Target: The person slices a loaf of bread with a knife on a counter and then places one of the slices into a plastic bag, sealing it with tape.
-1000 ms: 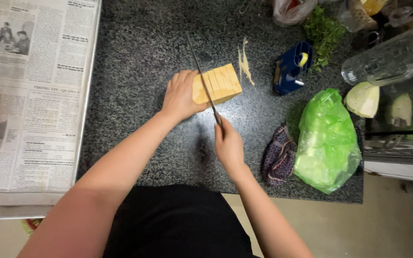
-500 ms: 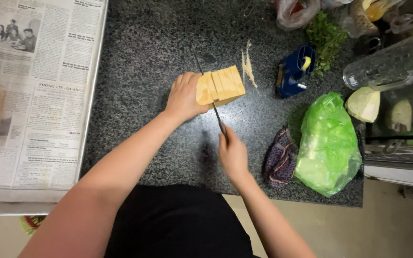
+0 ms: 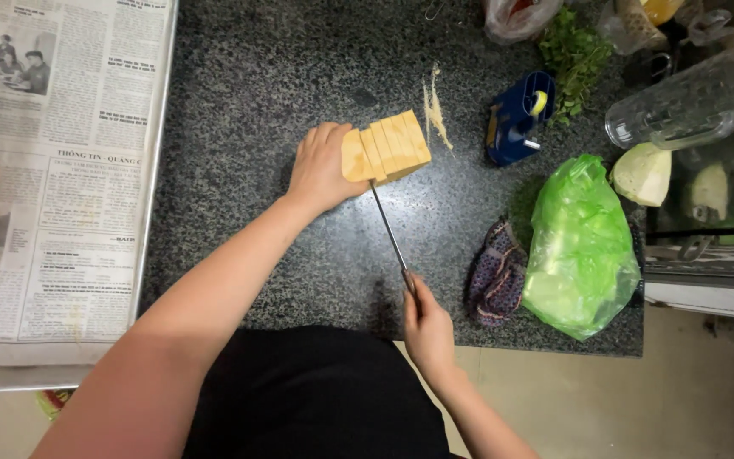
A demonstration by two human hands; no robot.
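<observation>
Head view, left hand (image 3: 320, 170) steadying yellow block (image 3: 386, 146), right hand (image 3: 426, 327) gripping knife (image 3: 388, 228)

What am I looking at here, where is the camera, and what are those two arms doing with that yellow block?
There is no machine here: a person wears a camera on the head, so the picture looks straight down at their own two arms. The left hand steadies a yellow block, partly cut into slices that stand side by side. The right hand grips the handle of a long knife, whose blade reaches up to the block. Everything rests on a dark speckled stone counter. To the right lie a green plastic bag, a small patterned cloth, a blue tool, some leafy herbs, a clear glass jug on its side and a pale wedge of vegetable. A few thin shavings lie just beyond the block. Newspaper covers the surface on the left.
</observation>
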